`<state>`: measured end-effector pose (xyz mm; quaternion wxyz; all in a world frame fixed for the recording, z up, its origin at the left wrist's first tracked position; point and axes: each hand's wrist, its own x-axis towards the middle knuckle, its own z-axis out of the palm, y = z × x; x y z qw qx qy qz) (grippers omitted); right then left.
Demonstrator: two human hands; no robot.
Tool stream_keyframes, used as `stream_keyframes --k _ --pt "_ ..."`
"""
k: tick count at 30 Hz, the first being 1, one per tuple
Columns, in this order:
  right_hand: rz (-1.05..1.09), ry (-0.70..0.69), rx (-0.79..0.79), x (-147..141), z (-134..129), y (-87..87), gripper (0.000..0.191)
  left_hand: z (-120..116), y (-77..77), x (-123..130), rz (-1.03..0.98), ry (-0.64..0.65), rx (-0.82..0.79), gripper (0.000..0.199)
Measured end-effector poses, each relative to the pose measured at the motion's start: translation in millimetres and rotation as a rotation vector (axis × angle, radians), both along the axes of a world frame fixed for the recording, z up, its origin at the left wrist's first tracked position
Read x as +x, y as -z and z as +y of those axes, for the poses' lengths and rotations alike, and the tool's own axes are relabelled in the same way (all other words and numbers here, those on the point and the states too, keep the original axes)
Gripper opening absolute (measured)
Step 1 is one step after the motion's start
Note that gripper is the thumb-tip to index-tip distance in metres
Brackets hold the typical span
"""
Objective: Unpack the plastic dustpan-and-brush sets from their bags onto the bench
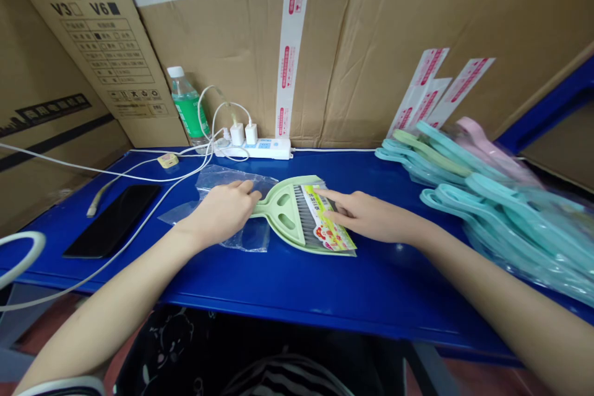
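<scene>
A light green dustpan (288,230) with a small grey-bristled brush (306,216) lies on the blue table, its handle toward the left. My left hand (227,207) is wrapped round the handle, over a clear plastic bag (255,238). A printed label card (327,219) in yellow, white and red lies across the bristles. My right hand (359,213) rests at the right side of the card, its fingers spread and touching it, with nothing gripped.
Turquoise, green and pink handled items in plastic (505,204) are piled at the right. A black phone (114,221), white cables, a power strip (273,148) and a green-labelled bottle (189,108) are at the left and back. Cardboard boxes (371,43) stand behind the table (297,297).
</scene>
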<state>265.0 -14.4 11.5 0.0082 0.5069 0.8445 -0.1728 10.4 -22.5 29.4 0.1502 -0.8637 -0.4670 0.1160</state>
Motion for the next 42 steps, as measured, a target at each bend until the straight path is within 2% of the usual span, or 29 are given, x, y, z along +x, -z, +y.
stream_keyframes --k 14,21,28,35,42 --pt "0.005 -0.018 0.036 3.3 1.3 2.6 0.06 -2.1 -1.1 0.1 0.014 -0.006 0.005 0.025" --pt "0.188 -0.001 -0.031 3.3 0.5 0.2 0.061 -1.1 0.4 -0.7 -0.007 -0.006 -0.002 0.026" --pt "0.452 0.084 -0.183 5.8 5.6 5.3 0.066 -1.2 1.7 -0.8 -0.009 0.004 -0.017 0.024" --pt "0.777 0.186 -0.467 10.2 11.9 9.6 0.078 -0.5 2.3 -0.8 0.017 -0.029 -0.028 0.024" --pt "0.878 0.222 -0.627 4.4 10.8 8.7 0.065 0.8 3.0 -2.4 0.014 -0.021 -0.031 0.024"
